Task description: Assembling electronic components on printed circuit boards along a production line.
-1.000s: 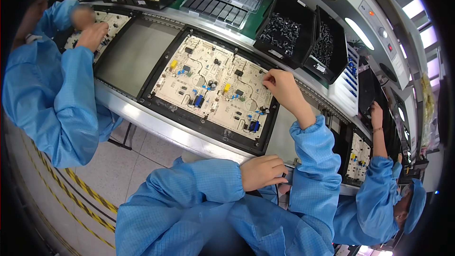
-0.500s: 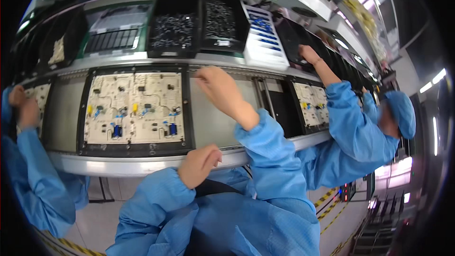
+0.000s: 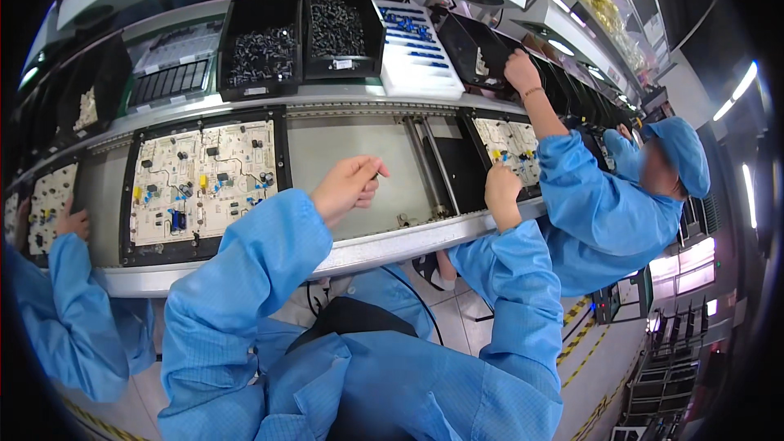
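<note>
My left hand (image 3: pixel 349 189) hovers above the bare stretch of the conveyor between two circuit boards. Its thumb and fingers are pinched, with a small dark part (image 3: pixel 376 175) showing at the tips. Farther right, my right hand (image 3: pixel 502 190) is at the near left corner of the right circuit board (image 3: pixel 513 140), its fingers closed; what they hold, if anything, is hidden. Left of my left hand, the cream circuit board (image 3: pixel 163 163) sits in a black frame, carrying yellow, black and blue components. My left sleeve covers its near right corner.
Behind the conveyor stand black bins of small dark components (image 3: pixel 336 28) and a white tray (image 3: pixel 416 73) with blue parts. A co-worker (image 3: pixel 604 171) on the right reaches into a black bin (image 3: pixel 469 49). Another person's hand (image 3: pixel 75 223) touches a board at left. A metal rail (image 3: pixel 392 237) edges the conveyor.
My left hand has moved forward over the conveyor. My right hand has gone right and nearer, from beside the left board to the right board. The view has shifted to the right.
</note>
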`<state>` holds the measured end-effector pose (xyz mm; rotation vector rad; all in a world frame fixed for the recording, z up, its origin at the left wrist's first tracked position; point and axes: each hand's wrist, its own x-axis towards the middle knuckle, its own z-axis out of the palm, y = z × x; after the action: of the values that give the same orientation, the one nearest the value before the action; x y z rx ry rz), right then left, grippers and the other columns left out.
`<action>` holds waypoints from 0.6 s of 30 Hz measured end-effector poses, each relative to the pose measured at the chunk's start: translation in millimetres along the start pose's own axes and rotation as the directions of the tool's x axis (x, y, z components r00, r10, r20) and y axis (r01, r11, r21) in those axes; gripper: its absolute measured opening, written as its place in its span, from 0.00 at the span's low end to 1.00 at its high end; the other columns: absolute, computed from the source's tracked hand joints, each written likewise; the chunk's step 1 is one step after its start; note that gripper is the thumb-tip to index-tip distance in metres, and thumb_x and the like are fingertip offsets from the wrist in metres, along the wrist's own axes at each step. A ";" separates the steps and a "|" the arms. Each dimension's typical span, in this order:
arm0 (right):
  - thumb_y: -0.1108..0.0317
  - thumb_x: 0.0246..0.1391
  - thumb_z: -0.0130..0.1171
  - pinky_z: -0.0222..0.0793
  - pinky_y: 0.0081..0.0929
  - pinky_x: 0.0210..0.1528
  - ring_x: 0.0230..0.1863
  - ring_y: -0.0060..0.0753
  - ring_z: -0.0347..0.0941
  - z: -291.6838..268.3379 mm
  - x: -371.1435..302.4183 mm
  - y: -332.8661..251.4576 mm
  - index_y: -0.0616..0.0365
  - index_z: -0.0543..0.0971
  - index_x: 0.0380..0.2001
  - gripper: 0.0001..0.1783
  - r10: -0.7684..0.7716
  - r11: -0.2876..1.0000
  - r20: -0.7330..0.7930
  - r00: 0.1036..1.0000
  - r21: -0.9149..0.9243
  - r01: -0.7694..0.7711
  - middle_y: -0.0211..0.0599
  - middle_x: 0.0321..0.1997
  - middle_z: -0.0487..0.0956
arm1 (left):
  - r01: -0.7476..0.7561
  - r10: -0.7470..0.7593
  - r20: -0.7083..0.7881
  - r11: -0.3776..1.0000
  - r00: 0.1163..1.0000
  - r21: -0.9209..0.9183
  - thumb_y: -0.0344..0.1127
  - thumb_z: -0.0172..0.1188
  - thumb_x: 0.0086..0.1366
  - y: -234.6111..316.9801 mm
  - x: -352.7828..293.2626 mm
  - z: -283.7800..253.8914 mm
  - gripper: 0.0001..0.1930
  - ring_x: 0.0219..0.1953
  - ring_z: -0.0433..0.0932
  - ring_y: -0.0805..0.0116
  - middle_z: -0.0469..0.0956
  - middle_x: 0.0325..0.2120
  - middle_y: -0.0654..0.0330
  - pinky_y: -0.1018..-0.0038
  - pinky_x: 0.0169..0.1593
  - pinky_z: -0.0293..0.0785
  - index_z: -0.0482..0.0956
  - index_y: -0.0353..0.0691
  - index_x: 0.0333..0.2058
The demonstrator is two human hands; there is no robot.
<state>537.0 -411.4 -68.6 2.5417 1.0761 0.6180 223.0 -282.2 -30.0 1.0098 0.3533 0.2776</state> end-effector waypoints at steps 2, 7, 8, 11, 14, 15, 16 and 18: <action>0.69 0.48 0.51 0.74 0.32 0.29 0.30 0.38 0.78 1.1 -1.5 -1.5 0.59 0.74 0.29 0.06 0.006 1.000 0.012 1.000 0.009 -0.006 0.42 0.29 0.79 | -0.020 0.017 -0.092 0.999 0.996 -0.030 0.42 0.41 0.68 1.6 2.0 -8.4 0.12 0.18 0.52 0.82 0.54 0.16 0.73 0.84 0.21 0.52 0.66 0.40 0.33; 0.70 0.43 0.55 0.74 0.33 0.29 0.28 0.40 0.78 1.0 -5.0 -3.3 0.59 0.77 0.24 0.05 -0.117 0.991 -0.015 0.993 0.066 0.117 0.42 0.24 0.78 | -0.058 0.052 -0.174 0.998 0.983 -0.030 0.39 0.40 0.69 6.9 -4.0 -23.6 0.11 0.20 0.55 0.81 0.57 0.19 0.70 0.83 0.24 0.57 0.66 0.38 0.37; 0.71 0.38 0.58 0.74 0.33 0.28 0.27 0.42 0.77 -0.7 -6.5 -9.5 0.59 0.77 0.22 0.05 -0.099 0.992 -0.040 0.994 0.080 0.102 0.43 0.22 0.78 | -0.069 0.063 -0.188 0.997 0.980 -0.021 0.38 0.39 0.69 8.6 -4.6 -23.7 0.11 0.21 0.57 0.80 0.58 0.21 0.69 0.82 0.25 0.59 0.66 0.38 0.39; 0.71 0.36 0.58 0.73 0.34 0.28 0.26 0.43 0.77 -12.6 -12.9 -20.9 0.59 0.77 0.19 0.03 -0.227 0.967 -0.044 0.973 0.108 0.230 0.45 0.22 0.77 | -0.080 0.093 -0.161 0.993 0.983 0.086 0.34 0.40 0.68 12.2 -4.9 -27.8 0.11 0.24 0.61 0.79 0.62 0.24 0.67 0.81 0.28 0.63 0.66 0.36 0.44; 0.72 0.34 0.58 0.73 0.35 0.28 0.25 0.46 0.76 -47.2 -27.6 -39.1 0.60 0.77 0.17 0.04 -0.303 0.933 -0.047 0.952 0.187 0.307 0.47 0.21 0.77 | -0.130 0.164 -0.140 0.966 0.976 0.223 0.31 0.41 0.66 16.5 -11.5 -21.8 0.12 0.26 0.66 0.78 0.65 0.25 0.66 0.81 0.30 0.66 0.65 0.36 0.46; 0.71 0.34 0.58 0.73 0.35 0.28 0.25 0.47 0.76 -57.4 -30.5 -47.6 0.61 0.77 0.17 0.04 -0.355 0.908 -0.029 0.934 0.227 0.352 0.47 0.21 0.77 | -0.135 0.171 -0.149 0.965 0.974 0.225 0.31 0.41 0.66 20.6 -14.9 -21.3 0.12 0.26 0.66 0.78 0.65 0.25 0.66 0.81 0.30 0.66 0.65 0.36 0.46; 0.70 0.33 0.59 0.73 0.36 0.29 0.25 0.47 0.76 -64.5 -33.6 -57.1 0.62 0.77 0.17 0.06 -0.366 0.904 -0.008 0.931 0.236 0.357 0.48 0.21 0.77 | -0.171 0.206 -0.113 0.949 0.972 0.265 0.31 0.42 0.66 25.0 -19.2 -20.6 0.12 0.27 0.67 0.78 0.66 0.25 0.65 0.81 0.32 0.67 0.65 0.36 0.47; 0.67 0.34 0.60 0.73 0.38 0.29 0.26 0.49 0.76 -86.7 -44.4 -69.7 0.64 0.76 0.17 0.10 -0.453 0.845 -0.001 0.891 0.319 0.430 0.49 0.22 0.76 | -0.265 0.290 -0.045 0.919 0.956 0.292 0.30 0.43 0.66 29.0 -24.9 -20.0 0.11 0.27 0.69 0.77 0.68 0.25 0.64 0.81 0.33 0.68 0.64 0.35 0.46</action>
<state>424.1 -387.4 -36.6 2.3958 1.7806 0.2370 190.3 -261.7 -10.7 1.3369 0.3343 0.5410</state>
